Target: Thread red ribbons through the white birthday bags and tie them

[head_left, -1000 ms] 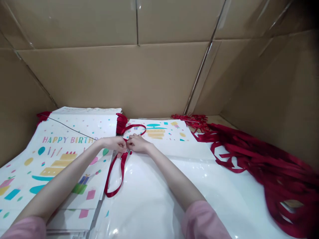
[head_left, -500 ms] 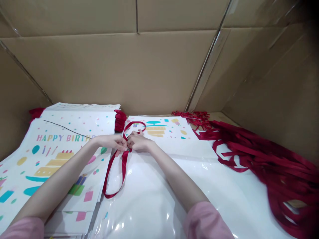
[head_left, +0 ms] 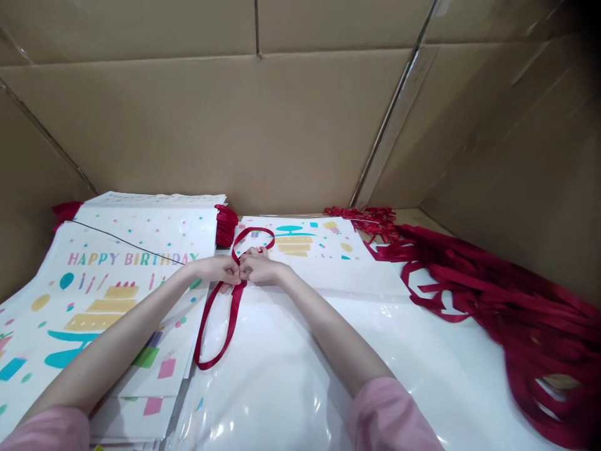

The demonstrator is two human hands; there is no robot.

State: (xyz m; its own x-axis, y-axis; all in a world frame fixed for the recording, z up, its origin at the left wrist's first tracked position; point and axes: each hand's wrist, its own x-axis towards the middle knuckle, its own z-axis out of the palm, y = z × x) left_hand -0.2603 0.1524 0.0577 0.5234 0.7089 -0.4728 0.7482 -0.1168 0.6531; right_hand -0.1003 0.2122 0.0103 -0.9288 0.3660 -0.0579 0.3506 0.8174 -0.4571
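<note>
A dark red ribbon (head_left: 233, 317) is pinched by my left hand (head_left: 220, 269) and my right hand (head_left: 260, 265), which meet at the top left edge of a glossy white sheet (head_left: 300, 326). One ribbon loop hangs toward me over the sheet; a smaller one curls up beyond my fingers. The ribbon's crossing point is mostly hidden by my fingertips. From my left hand a thin dark wire or cord (head_left: 129, 242) runs out leftward. Beyond the white sheet, a printed strip (head_left: 293, 241) with a cake picture shows.
To the left lies a stack of "Happy Birthday" printed bags (head_left: 136, 228) with red ribbon (head_left: 226, 225) bunched at its sides. On the right, a large heap of red ribbons (head_left: 530, 313) spreads over the surface. Cardboard walls (head_left: 225, 131) stand behind and at both sides.
Both hands stay at the same spot, fingers drawn slightly closer together. The thin dark cord has shifted a little to the left. Otherwise the scene looks the same.
</note>
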